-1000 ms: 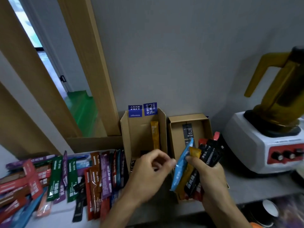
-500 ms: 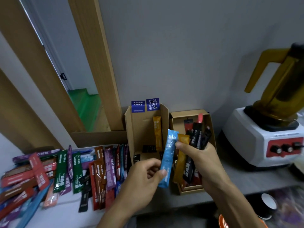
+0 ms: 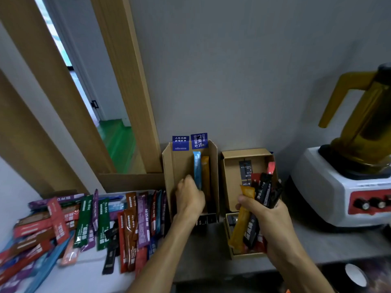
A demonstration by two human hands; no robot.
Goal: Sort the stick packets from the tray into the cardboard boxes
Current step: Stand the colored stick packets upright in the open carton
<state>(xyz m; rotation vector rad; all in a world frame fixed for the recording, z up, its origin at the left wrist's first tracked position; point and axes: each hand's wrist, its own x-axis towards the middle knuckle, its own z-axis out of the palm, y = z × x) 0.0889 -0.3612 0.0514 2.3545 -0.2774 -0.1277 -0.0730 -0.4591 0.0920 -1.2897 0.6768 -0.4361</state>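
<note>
Grey wall backs a counter where two cardboard boxes lie open side by side, their long axes running from the person toward the wall. At the left a tray (image 3: 88, 271) carries a loose pile of packets (image 3: 101, 218) in many colours. At the right is a blender (image 3: 349, 187).

Inside the left box (image 3: 175, 166) a blue packet (image 3: 197, 168) lies lengthwise, touching an orange packet (image 3: 205, 174) on its right, both parallel to the box walls. The left hand (image 3: 189, 199) sits at the blue packet's near end with fingers curled. The fingertips are hidden behind the knuckles, so it only seems to pinch that end.

The right hand (image 3: 270, 223) hovers over the near half of the right box (image 3: 230, 176), fingers wrapped round a bundle (image 3: 257, 208) of black, red and yellow sticks. A dark packet (image 3: 245, 172) already lies in that box.

The coming move likely turns on the bundle's yellow packet (image 3: 243, 216). It sits on the bundle's left edge, the side facing the left hand, and its colour looks close to the orange packet in the left box. It lies to the right of the left hand and nearer the person, tilted slightly off the boxes' axis. The left hand is nearer the left box, so it would reach right for the yellow packet, then carry it back and turn it in line with the box.
</note>
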